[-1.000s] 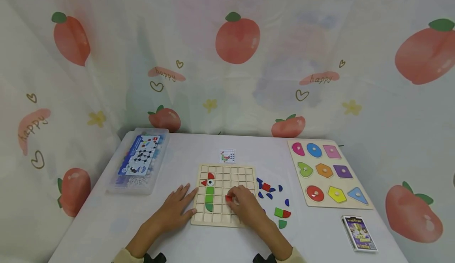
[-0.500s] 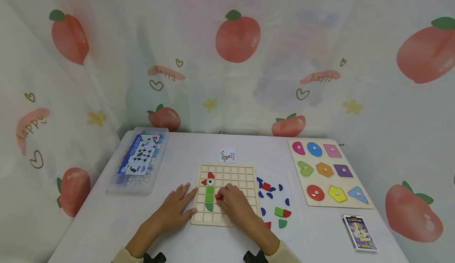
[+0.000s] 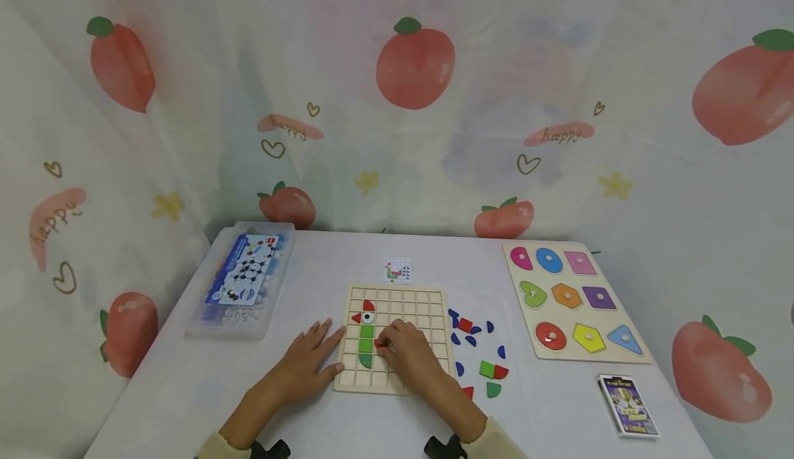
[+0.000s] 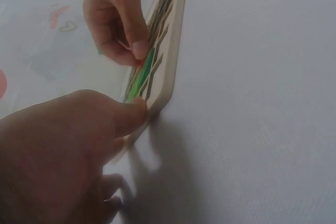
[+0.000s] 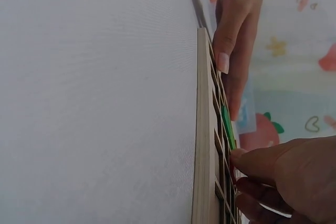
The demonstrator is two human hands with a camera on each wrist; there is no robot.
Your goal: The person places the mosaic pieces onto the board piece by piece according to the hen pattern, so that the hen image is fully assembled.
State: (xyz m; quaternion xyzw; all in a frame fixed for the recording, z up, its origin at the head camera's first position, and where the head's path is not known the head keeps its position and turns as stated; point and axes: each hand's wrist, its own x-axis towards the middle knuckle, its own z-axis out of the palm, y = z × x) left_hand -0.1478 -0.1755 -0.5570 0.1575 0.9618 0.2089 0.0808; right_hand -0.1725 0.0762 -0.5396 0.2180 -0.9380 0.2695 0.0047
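A wooden grid board (image 3: 366, 389) lies on the white table. Its left columns hold a red quarter-round piece (image 3: 369, 305), a small red triangle (image 3: 356, 318), an eye tile (image 3: 368, 318), green squares (image 3: 367, 338) and a green rounded piece (image 3: 365, 361). My right hand (image 3: 411, 357) pinches a small red piece (image 3: 379, 343) low over the board, right beside the green column; the fingers mostly cover it. Fingers spread, my left hand (image 3: 307, 361) rests at the board's left edge, its thumb (image 4: 134, 115) touching the rim.
Right of the board are several blue pieces (image 3: 471, 341), a red square (image 3: 465, 325) and green pieces (image 3: 486, 369). A pattern card (image 3: 397, 271) lies behind it. A clear plastic box (image 3: 245, 280) stands left; a shape puzzle (image 3: 558, 314) and a card pack (image 3: 628, 406) are right.
My right hand has moved left across the board with the red piece, up to the green column, then stayed there. Pieces formerly behind the forearm now show. The left hand is still.
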